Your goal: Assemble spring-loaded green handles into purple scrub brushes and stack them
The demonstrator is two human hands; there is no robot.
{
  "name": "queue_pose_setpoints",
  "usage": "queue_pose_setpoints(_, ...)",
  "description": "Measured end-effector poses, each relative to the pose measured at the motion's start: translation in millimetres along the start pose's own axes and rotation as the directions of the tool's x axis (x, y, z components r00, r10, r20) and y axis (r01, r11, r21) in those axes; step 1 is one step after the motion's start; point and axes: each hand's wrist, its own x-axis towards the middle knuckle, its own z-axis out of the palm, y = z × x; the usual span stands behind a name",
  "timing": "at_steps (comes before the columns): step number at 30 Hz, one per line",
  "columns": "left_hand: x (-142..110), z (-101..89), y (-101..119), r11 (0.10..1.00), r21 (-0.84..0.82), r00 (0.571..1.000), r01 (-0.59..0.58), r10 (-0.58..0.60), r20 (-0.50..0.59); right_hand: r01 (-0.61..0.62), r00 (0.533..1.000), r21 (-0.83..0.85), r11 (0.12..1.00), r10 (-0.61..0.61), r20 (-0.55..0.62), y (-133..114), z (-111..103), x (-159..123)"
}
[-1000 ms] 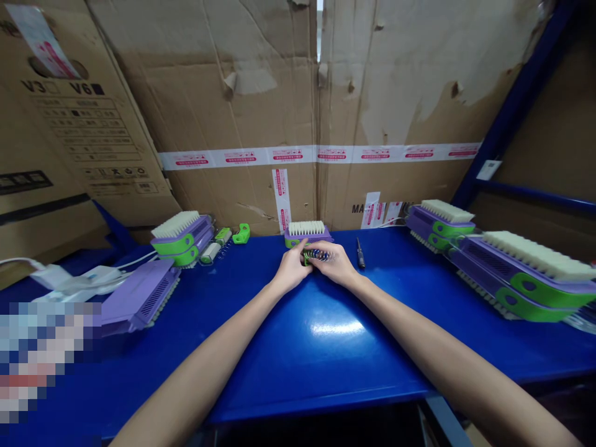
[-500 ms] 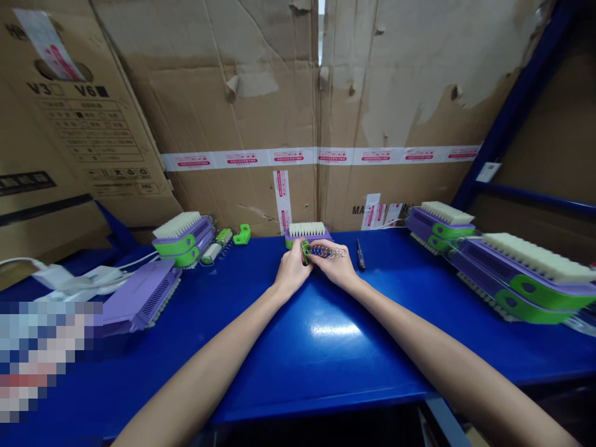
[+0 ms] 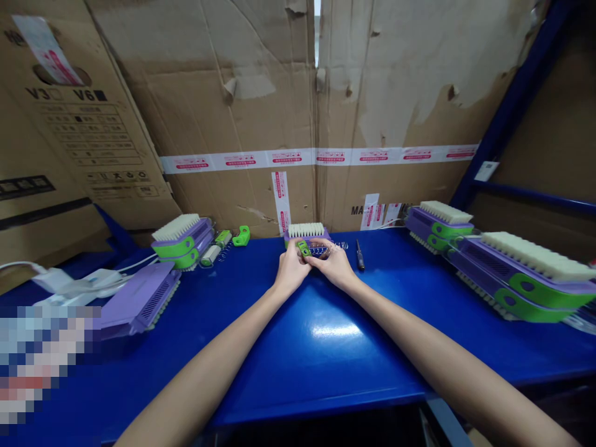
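Note:
Both my hands meet at the far middle of the blue table [image 3: 321,347]. My left hand [image 3: 291,273] pinches a small green clip [image 3: 304,248]. My right hand [image 3: 334,266] is closed on a metal coil spring [image 3: 326,249] that sticks out to the right from the clip. Just behind my fingers stands a purple and green brush [image 3: 306,231] with white bristles up.
A screwdriver [image 3: 359,254] lies right of my hands. Stacked purple brushes sit at the left [image 3: 182,239] and right [image 3: 512,264]. A purple housing [image 3: 139,297], small green parts [image 3: 241,235] and white cables [image 3: 74,280] lie at the left. Cardboard boxes [image 3: 261,105] wall the back.
My hands have lifted the clip and spring slightly and moved them closer to the brush; the spring now shows stretched out to the right of the clip.

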Motion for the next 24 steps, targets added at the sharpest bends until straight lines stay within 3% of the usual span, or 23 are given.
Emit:
queue_pose_setpoints(5,0.0,3.8,-0.5,0.975,-0.218,0.998,0.045,-0.034,0.054,-0.097,0.995,0.006,0.995,0.096,0.032,4.1,-2.1,1.1)
queue_pose_setpoints(12,-2.0,7.4,3.5,0.940,-0.327,0.986,0.097,-0.046,0.161,-0.176,0.984,0.160,0.971,0.167,0.065,8.6,-9.1,4.9)
queue_pose_setpoints(14,-2.3,4.4,5.1,0.965,-0.254,0.992,0.066,-0.036,0.119,-0.209,0.977,0.214,0.954,0.192,0.096,5.5,-9.2,4.0)
queue_pose_setpoints(17,-2.7,-3.7,8.6,1.000,0.011,0.999,-0.008,0.007,0.042,-0.223,0.972,0.272,0.936,0.192,0.136,0.6,-7.7,2.1)
queue_pose_setpoints(20,-3.0,-10.7,12.1,0.959,0.274,0.998,-0.069,0.062,0.034,-0.219,0.973,0.290,0.932,0.187,0.134,-1.5,-6.3,1.2)
queue_pose_setpoints(24,-3.5,-12.5,14.4,0.905,0.411,0.994,-0.112,0.108,0.033,-0.173,0.984,0.281,0.944,0.155,0.085,-1.0,-5.5,1.3)
